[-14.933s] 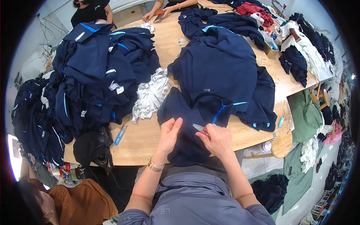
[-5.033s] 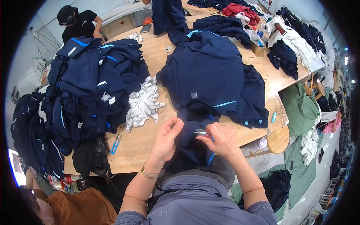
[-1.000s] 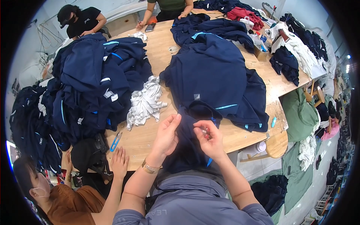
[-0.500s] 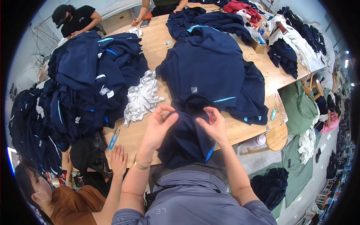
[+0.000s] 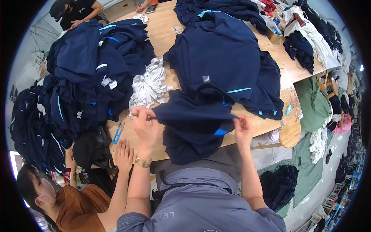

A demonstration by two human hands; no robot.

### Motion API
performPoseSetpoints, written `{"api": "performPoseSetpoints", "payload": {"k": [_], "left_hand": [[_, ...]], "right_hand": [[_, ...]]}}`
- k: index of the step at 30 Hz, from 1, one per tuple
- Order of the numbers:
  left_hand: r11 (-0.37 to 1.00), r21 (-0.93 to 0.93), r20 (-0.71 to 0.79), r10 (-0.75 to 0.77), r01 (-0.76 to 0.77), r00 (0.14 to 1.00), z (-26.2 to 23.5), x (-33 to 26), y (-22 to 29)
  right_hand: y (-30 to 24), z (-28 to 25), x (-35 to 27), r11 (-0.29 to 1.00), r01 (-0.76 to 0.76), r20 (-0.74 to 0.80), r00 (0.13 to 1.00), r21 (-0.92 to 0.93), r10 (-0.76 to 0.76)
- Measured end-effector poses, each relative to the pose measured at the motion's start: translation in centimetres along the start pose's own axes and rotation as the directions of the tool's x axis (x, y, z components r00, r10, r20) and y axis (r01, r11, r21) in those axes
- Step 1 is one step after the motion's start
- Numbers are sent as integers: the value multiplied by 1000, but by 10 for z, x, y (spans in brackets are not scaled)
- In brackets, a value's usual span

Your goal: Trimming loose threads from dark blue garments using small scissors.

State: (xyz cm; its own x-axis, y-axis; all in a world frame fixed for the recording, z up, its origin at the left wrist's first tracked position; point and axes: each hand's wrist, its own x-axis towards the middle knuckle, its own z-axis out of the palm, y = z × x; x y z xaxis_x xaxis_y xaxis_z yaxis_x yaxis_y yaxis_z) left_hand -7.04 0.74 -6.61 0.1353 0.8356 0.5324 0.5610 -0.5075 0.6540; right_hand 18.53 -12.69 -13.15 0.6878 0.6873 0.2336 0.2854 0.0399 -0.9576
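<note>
Navy garment [image 5: 193, 114] now taut, hands [image 5: 145, 126] farther apart

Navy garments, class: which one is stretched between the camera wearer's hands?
The navy garment closest to the wearer's body, gripped by the left hand and right hand; neither hand holds any other.

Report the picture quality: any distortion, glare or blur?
Head view: fisheye bending toward a black rim; head view: a washed-out bright patch at the left edge; head view: left hand and right hand readable, if slightly soft; head view: the dark cloth between them shows little fine detail.
</note>
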Motion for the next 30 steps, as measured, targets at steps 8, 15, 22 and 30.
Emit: {"api": "performPoseSetpoints", "payload": {"k": [8, 15, 22, 30], "left_hand": [[998, -59, 129, -25, 32, 991, 13, -25, -1], [981, -5, 759, -123, 194, 639, 6, -8, -8], [969, -37, 598, -175, 245, 782, 65, 40, 18], [942, -153, 493, -189, 298, 850, 147, 52, -7]], "right_hand": [[25, -18, -14, 991, -73, 31, 997, -114, 77], [33, -20, -20, 981, -128, 9, 991, -143, 131], [22, -38, -1, 974, -227, 36, 973, -12, 227], [42, 24, 63, 963, -118, -34, 993, -241, 113]]}}
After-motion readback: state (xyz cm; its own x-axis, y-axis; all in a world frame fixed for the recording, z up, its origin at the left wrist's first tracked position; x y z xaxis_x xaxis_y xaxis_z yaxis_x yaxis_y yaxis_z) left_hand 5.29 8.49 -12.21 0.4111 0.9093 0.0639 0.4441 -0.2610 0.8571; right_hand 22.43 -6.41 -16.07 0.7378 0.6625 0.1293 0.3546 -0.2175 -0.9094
